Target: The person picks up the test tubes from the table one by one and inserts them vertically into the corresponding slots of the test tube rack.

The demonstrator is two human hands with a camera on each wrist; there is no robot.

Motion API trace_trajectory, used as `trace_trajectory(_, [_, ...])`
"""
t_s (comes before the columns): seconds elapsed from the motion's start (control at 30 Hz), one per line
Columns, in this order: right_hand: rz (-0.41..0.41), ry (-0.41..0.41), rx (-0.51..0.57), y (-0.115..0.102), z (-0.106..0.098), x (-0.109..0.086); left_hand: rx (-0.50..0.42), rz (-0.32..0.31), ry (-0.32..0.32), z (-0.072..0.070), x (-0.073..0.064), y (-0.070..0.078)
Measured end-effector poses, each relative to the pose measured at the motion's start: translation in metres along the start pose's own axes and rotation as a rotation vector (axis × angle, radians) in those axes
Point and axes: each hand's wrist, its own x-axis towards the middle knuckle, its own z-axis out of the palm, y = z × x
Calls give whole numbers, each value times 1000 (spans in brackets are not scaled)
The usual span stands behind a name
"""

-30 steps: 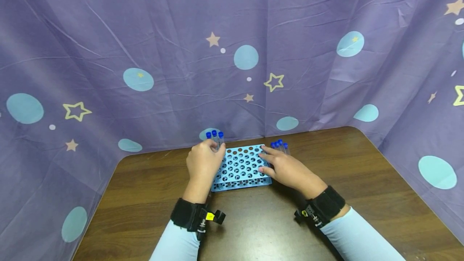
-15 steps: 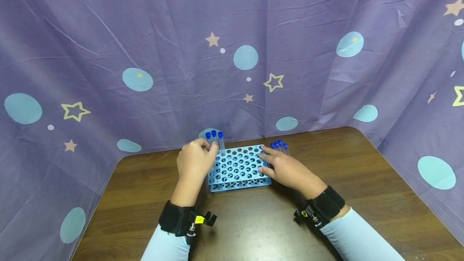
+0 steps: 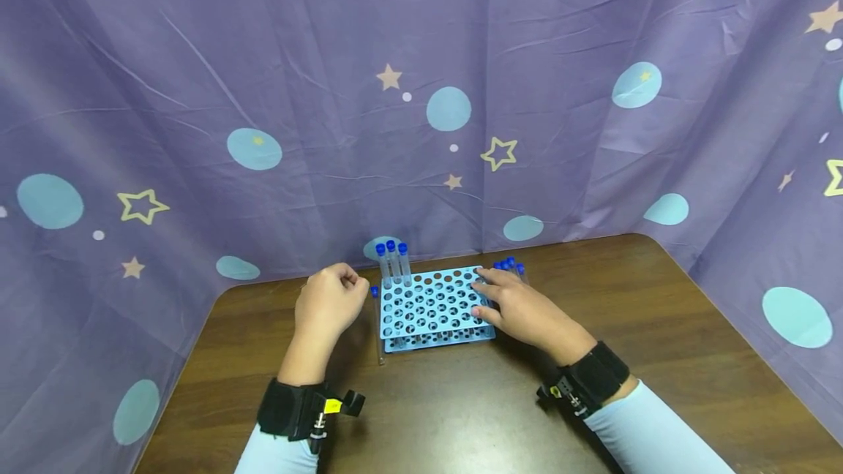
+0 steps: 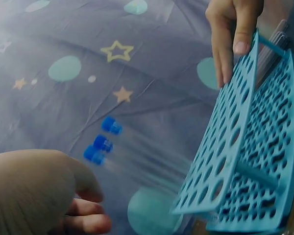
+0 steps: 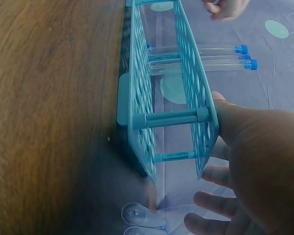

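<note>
A light-blue test tube rack (image 3: 435, 306) stands on the table. Three clear test tubes (image 3: 394, 265) with blue caps stand upright in its back left corner holes. My left hand (image 3: 332, 302) hovers left of the rack, its fingers loosely curled around nothing; in the left wrist view the thumb and fingers are apart from the tubes. Between that hand and the rack, one more blue-capped tube (image 3: 378, 328) lies on the table beside the rack's left side. My right hand (image 3: 527, 309) rests with spread fingers on the rack's top right edge.
Several blue-capped tubes (image 3: 510, 266) lie just beyond the rack's right side, partly hidden by the right hand. The brown wooden table (image 3: 448, 415) extends in front. A purple patterned curtain (image 3: 342, 93) hangs behind the table's back edge.
My left hand has let go at the three tubes and drawn away to the left, uncovering them and the tube lying beside the rack. The right hand keeps its place on the rack.
</note>
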Motion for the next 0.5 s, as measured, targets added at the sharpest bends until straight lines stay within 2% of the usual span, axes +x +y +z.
trace_trajectory(0.13, [3,21,-16,1,0,0,-1,-37,-121,0,2,-16])
trace_trajectory(0.27, [14,29,-22,1,-1,-1,-12,-89,-221,7,3,-30])
trace_trajectory(0.37, [16,21,-20,0,-1,0,-23,-122,-261,16,3,-37])
trace_trajectory(0.5, [19,11,-17,-1,-1,1,-34,-135,-270,26,3,-42])
